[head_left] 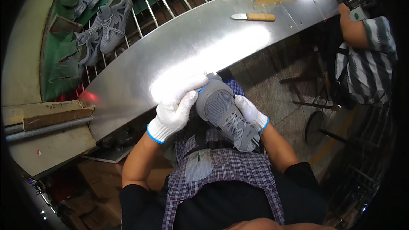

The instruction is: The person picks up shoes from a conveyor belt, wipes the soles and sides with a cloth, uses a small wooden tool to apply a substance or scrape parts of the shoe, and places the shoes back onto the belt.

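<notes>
Gripping the toe's left edge, the white knit-gloved left hand [175, 105] held its fingers narrow. The grey shoe [219, 104] — mesh upper, rounded toe, laced, dark lettering near the tongue — slanted before the checked apron [230, 162], toe forward and leftward. The similarly gloved right hand [252, 114] clasped its right side, fingers partly hidden.

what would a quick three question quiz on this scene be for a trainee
1. True or false: the left hand is bare.
2. The wooden-handled tool lies on: a) the floor, b) the metal counter, c) the apron?
3. What do the left hand and right hand hold?

Key: 1. False, it wears a white glove. 2. b. 3. A gray lace-up shoe.
</notes>
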